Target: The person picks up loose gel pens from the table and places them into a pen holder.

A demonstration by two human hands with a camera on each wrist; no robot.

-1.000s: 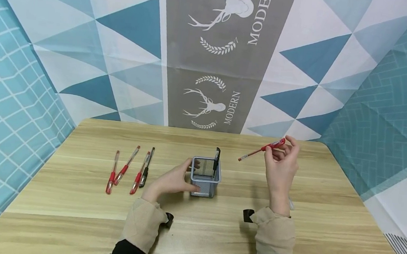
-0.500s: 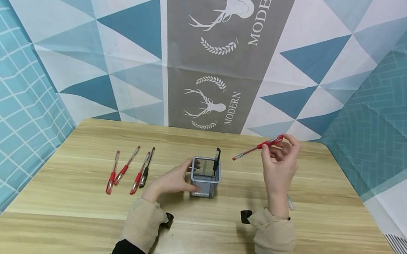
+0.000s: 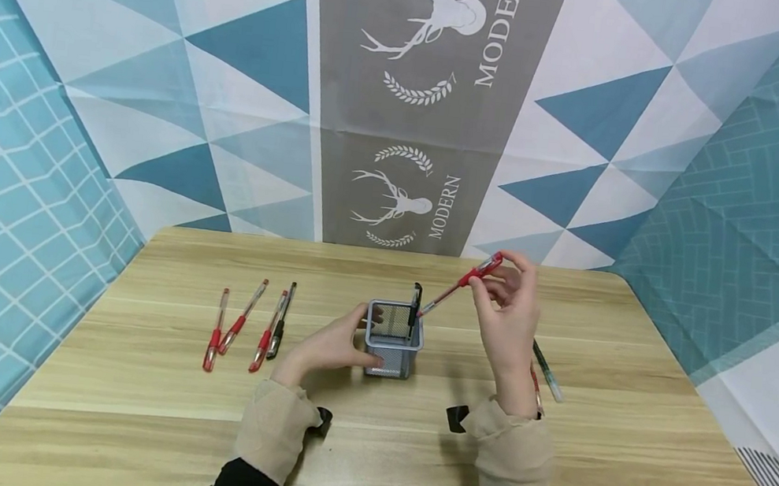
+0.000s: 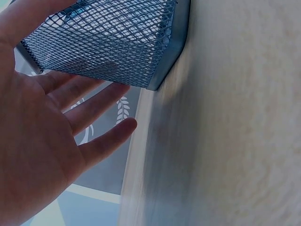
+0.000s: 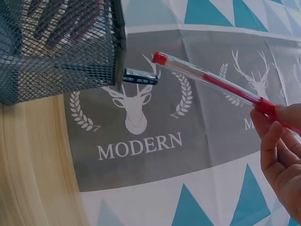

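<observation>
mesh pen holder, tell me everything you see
The mesh pen holder is a square, open-topped box of grey mesh, apparently metal, with a solid rim. It stands upright on the table, the left hand gripping it from the left, thumb in front. One black pen stands inside, poking above the rim.

Wood-grain tabletop (image 3: 394,465), triangle-print cloth (image 3: 255,31) up behind it w/ white deer heads (image 3: 465,15) on grey, plus a blue grid sheet (image 3: 2,202) left, teal sheet (image 3: 735,208) right.
</observation>
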